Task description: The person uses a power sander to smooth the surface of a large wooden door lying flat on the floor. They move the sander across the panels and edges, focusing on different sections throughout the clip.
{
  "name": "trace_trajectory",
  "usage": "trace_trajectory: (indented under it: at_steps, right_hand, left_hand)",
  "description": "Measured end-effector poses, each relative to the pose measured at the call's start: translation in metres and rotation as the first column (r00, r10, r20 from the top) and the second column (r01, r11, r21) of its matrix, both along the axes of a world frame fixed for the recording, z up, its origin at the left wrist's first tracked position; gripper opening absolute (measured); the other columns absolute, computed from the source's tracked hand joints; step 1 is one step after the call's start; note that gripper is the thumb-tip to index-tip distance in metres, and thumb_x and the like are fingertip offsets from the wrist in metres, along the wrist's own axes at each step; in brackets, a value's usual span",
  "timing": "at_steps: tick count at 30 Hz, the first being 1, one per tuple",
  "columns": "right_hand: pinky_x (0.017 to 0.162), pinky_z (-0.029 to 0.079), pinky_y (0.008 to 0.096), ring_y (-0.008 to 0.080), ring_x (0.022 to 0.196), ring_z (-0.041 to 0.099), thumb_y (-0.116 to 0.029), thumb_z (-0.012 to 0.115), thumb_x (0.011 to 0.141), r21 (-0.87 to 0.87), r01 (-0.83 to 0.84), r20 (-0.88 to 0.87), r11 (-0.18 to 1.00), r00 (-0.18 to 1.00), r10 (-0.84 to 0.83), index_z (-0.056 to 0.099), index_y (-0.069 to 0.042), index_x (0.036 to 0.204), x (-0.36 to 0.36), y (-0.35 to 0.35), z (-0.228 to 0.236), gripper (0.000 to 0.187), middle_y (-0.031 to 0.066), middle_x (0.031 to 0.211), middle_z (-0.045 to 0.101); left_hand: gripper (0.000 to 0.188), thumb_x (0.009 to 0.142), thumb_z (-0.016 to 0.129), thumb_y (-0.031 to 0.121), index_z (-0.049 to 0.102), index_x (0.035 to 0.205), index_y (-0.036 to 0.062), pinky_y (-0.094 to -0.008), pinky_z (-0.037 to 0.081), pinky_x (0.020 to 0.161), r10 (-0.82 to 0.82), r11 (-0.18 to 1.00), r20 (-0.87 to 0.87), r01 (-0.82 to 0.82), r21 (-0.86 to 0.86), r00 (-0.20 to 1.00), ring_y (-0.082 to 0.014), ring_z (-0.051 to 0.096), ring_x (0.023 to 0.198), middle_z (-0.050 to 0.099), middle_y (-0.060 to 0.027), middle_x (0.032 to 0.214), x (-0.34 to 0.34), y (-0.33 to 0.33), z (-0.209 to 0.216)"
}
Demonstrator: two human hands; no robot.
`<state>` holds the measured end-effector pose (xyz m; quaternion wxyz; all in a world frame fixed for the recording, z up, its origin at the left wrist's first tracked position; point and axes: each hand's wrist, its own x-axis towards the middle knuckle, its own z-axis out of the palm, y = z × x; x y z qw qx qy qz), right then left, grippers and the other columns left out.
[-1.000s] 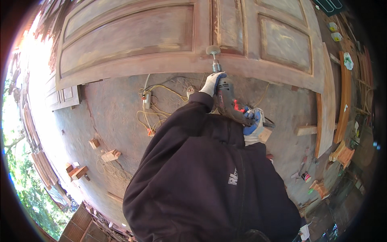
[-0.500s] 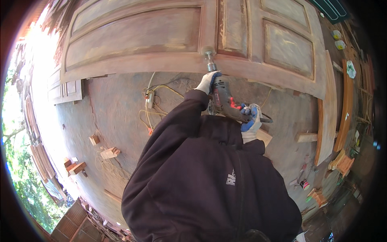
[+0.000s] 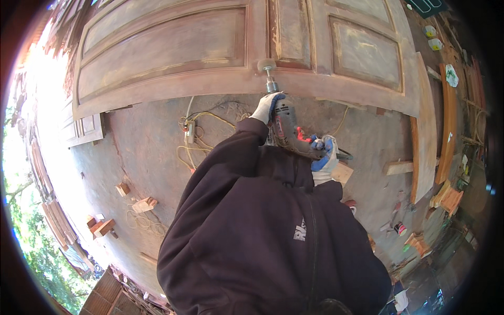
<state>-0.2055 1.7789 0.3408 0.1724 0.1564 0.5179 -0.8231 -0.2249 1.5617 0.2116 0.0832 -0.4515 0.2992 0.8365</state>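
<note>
Grey-and-red corded-style power tool (image 3: 286,123) lies toward one o'clock of view centre. Left hand (image 3: 266,107), white-and-blue gloved: grip clamped round its front. Right hand (image 3: 326,155), gloved alike, at three o'clock: grip closed round the rear handle. Round pale abrasive head (image 3: 266,64) overlaps the brown panelled wooden door (image 3: 336,89) at twelve; contact unclear. Step, judged: smoothing the frame. Next calls for steady, light passes.
</note>
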Motion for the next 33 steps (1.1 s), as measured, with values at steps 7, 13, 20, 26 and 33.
trace_trajectory:
  at_steps: [7, 13, 20, 26, 33]
  right_hand:
    - [0.083, 0.046, 0.0385, 0.0151, 0.061, 0.045, -0.019, 0.054, 0.09, -0.026, 0.047, -0.006, 0.999, 0.999, -0.048, 0.048, -0.008, 0.076, -0.002, -0.002, -0.006, 0.018, 0.0016, 0.064, 0.043]
    - [0.077, 0.047, 0.0362, 0.0145, 0.061, 0.046, -0.017, 0.055, 0.089, -0.011, 0.047, 0.013, 0.999, 0.999, -0.046, 0.052, -0.005, 0.08, -0.005, 0.005, -0.009, 0.015, 0.0015, 0.066, 0.044]
    - [0.069, 0.046, 0.0324, 0.0137, 0.062, 0.045, -0.014, 0.053, 0.09, -0.067, -0.019, 0.007, 0.998, 1.0, 0.019, 0.052, -0.005, 0.079, -0.011, 0.001, 0.005, 0.015, 0.0012, 0.068, 0.044]
    - [0.068, 0.046, 0.0327, 0.0144, 0.062, 0.048, -0.014, 0.053, 0.09, 0.002, -0.115, -0.046, 0.993, 0.992, 0.115, 0.053, -0.004, 0.08, -0.015, 0.002, 0.002, 0.014, 0.0014, 0.067, 0.045]
    - [0.073, 0.045, 0.0339, 0.0148, 0.062, 0.047, -0.017, 0.051, 0.091, -0.062, -0.037, 0.026, 0.997, 0.999, 0.039, 0.05, -0.007, 0.079, -0.006, 0.004, -0.008, 0.016, 0.0017, 0.067, 0.045]
  left_hand:
    - [0.022, 0.082, 0.064, 0.025, 0.067, 0.097, 0.0084, -0.0334, 0.047, 0.062, -0.011, 0.999, -0.073, 0.007, -0.053, 0.997, -0.0154, 0.057, 0.068, 0.062, -0.0037, 0.08, -0.004, 0.001, -0.009]
    - [0.021, 0.08, 0.068, 0.024, 0.063, 0.094, 0.0092, -0.0331, 0.05, 0.06, 0.063, 0.998, -0.064, -0.063, 0.01, 0.996, -0.0168, 0.059, 0.063, 0.062, -0.0035, 0.076, -0.001, 0.006, -0.012]
    - [0.016, 0.08, 0.067, 0.022, 0.059, 0.089, 0.0118, -0.0333, 0.051, 0.06, 0.113, 0.985, -0.073, -0.102, 0.142, 0.991, -0.0186, 0.061, 0.063, 0.063, -0.0043, 0.077, 0.008, -0.001, 0.015]
    - [0.018, 0.08, 0.067, 0.023, 0.057, 0.09, 0.0127, -0.0368, 0.053, 0.062, 0.152, 0.981, -0.045, -0.145, 0.129, 0.987, -0.0197, 0.061, 0.063, 0.062, -0.0042, 0.075, 0.019, -0.005, 0.01]
    - [0.021, 0.08, 0.068, 0.023, 0.064, 0.095, 0.0089, -0.0331, 0.05, 0.063, 0.105, 0.989, -0.183, -0.122, -0.086, 0.978, -0.0171, 0.06, 0.067, 0.063, -0.0046, 0.077, 0.015, -0.001, -0.026]
